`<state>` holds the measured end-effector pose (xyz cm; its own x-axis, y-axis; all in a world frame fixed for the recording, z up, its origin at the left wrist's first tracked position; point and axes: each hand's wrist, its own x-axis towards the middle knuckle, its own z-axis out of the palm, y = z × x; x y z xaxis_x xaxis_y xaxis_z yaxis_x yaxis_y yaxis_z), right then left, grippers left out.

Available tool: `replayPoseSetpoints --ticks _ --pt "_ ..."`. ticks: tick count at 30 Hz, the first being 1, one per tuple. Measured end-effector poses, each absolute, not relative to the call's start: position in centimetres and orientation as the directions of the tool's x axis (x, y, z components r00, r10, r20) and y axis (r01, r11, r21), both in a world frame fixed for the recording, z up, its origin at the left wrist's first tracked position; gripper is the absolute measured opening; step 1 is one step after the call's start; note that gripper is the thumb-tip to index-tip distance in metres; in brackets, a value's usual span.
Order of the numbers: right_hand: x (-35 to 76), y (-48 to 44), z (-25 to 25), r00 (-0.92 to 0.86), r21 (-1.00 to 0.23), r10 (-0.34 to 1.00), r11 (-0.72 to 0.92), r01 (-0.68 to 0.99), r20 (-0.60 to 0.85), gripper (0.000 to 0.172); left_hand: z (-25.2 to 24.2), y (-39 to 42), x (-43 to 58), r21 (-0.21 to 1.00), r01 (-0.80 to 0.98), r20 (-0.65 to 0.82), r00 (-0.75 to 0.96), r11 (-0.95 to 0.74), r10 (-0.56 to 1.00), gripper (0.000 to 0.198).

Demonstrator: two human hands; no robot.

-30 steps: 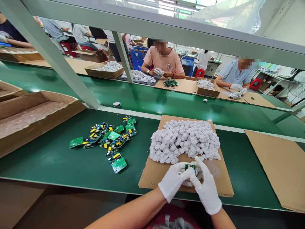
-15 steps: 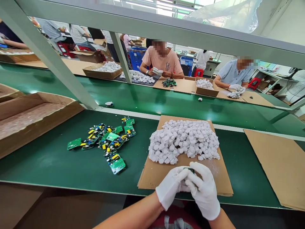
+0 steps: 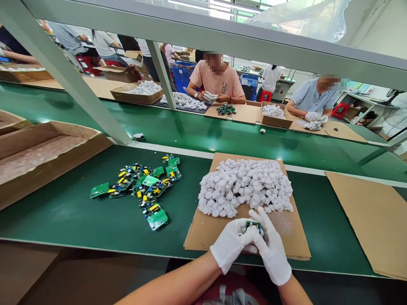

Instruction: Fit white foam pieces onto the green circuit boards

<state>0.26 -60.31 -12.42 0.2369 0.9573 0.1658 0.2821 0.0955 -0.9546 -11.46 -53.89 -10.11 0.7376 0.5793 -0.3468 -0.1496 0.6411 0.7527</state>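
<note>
Both my hands wear white gloves and meet over the front of a cardboard sheet. Between them is a small green circuit board, its parts largely covered by fingers. My left hand is closed around its left side, and my right hand grips it from the right with the thumb across the near side. Just beyond the fingers, a heap of small white rounded pieces covers the back of the sheet. Left of the sheet lies a loose pile of green circuit boards with yellow and blue components.
A large cardboard tray stands at far left, and another cardboard sheet lies right. Behind a pale ledge runs a green belt carrying a few small items. A slanted metal post rises ahead. Co-workers sit across the belt.
My fingers have shifted around the circuit board, so more of it shows. The right fingers are straighter and the right thumb has come across. Small items on the belt have moved slightly left.
</note>
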Motion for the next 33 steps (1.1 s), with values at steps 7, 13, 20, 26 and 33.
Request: replayPoseSetpoints --ticks 7,13,20,26,33 --pt "1.0 -60.2 -11.1 0.239 -0.972 0.971 -0.062 0.225 -0.007 0.044 -9.7 -53.5 -12.5 0.563 -0.190 -0.323 0.846 0.805 0.425 0.035" --pt "1.0 -60.6 -10.9 0.228 -0.939 0.970 0.001 0.344 0.085 0.043 -10.1 -53.8 -13.1 0.523 -0.201 -0.288 0.873 0.829 0.394 0.031" --pt "1.3 -60.8 -11.0 0.085 -0.731 0.961 0.142 0.667 0.264 0.044 -11.2 -54.4 -13.4 0.459 -0.210 -0.216 0.916 0.863 0.338 0.038" --pt "1.4 -60.3 -10.4 0.050 -0.861 0.990 0.090 0.501 0.132 0.047 -10.6 -54.0 -13.2 0.516 -0.181 -0.258 0.899 0.837 0.354 0.035" --pt "0.1 -60.7 -10.7 0.189 -0.984 0.978 -0.114 0.139 -0.087 0.049 -9.8 -53.1 -13.5 0.699 -0.081 -0.260 0.897 0.711 0.358 0.041"
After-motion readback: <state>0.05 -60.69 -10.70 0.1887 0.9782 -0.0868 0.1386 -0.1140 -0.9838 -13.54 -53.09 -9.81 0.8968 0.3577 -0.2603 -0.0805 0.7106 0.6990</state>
